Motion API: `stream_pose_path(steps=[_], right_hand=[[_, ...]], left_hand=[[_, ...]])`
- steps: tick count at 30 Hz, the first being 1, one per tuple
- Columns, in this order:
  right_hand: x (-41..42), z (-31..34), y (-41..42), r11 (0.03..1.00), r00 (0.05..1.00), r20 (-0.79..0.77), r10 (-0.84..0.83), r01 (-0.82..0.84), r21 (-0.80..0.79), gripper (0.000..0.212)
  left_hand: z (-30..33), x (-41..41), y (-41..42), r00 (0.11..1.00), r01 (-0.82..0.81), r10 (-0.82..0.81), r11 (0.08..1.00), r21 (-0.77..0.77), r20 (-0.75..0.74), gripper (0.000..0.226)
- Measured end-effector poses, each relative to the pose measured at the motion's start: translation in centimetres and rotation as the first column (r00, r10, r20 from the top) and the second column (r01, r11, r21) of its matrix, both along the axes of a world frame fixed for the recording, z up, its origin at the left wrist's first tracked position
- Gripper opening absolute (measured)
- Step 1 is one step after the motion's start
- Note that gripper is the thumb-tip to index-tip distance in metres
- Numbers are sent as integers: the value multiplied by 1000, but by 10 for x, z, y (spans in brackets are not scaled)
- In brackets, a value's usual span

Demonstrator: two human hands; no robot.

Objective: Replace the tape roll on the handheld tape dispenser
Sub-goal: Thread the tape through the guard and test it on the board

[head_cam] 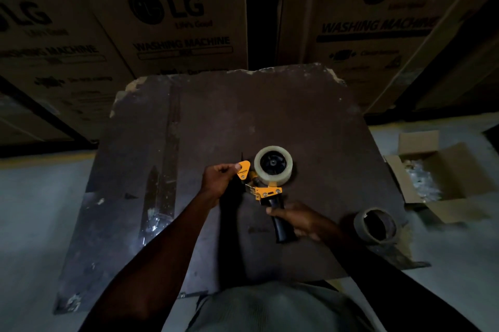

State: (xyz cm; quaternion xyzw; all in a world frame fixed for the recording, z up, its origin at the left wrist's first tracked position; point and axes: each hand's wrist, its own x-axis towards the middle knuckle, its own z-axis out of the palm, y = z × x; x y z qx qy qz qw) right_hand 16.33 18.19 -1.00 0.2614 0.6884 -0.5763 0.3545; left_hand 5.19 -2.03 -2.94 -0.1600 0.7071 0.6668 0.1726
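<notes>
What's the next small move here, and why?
Probably thread the tape end through the front. The clear tape roll already sits on the dispenser hub, the right hand grips the black handle, and the left hand pinches the yellow front flap. No free tape end shows at the flap. The empty core lies aside on the board.

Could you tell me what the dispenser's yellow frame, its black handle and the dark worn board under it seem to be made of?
The yellow frame looks like painted metal: flat plates joined by small screws or rivets. The black handle seems to be moulded plastic or rubber, with a slightly glossy curved surface. The dark worn board appears to be laminated wood or hardboard, since its chipped far edge shows a pale core.
</notes>
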Motion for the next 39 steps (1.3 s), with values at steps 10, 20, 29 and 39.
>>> stream_pose_path(steps=[10, 20, 29, 39], right_hand=[[3, -7, -13, 925, 962, 133, -239, 267, -269, 18], [38, -15, 20, 926, 972, 64, -225, 234, -295, 19], [68, -17, 21, 968, 968, -92, -235, 224, -110, 12], [97, -43, -18, 921, 909, -393, -138, 264, 287, 31]], left_hand=[[0, 15, 22, 953, -282, 267, 955, 95, 147, 20], [4, 39, 55, 899, -366, 318, 923, 119, 301, 20], [-6, 53, 56, 880, -348, 326, 937, 3, 345, 18], [-28, 31, 6, 995, 100, -89, 929, -356, 45, 27]])
